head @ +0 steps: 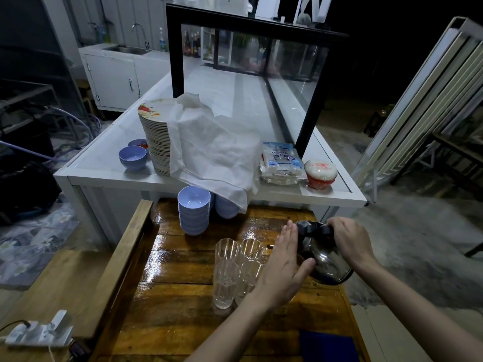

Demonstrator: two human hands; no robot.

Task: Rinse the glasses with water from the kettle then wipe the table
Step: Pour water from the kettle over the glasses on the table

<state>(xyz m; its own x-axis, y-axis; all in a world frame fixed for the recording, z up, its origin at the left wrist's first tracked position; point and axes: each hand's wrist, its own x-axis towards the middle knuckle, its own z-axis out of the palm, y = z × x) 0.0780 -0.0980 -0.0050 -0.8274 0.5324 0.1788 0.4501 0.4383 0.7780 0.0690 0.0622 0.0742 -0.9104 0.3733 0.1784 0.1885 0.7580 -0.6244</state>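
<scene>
The right hand (350, 241) grips the black handle of the steel kettle (326, 259), which is tilted at the right edge of the wet wooden counter (183, 296). The left hand (282, 267) lies flat against the kettle's side, fingers pressed together. Four glasses (236, 267) stand bunched just left of it, touching one another. The left wrist sits close above them, so a knock could topple them; the slick boards would let them slide. A packet (281, 163) on the white counter carries blue lettering, too blurred to read.
</scene>
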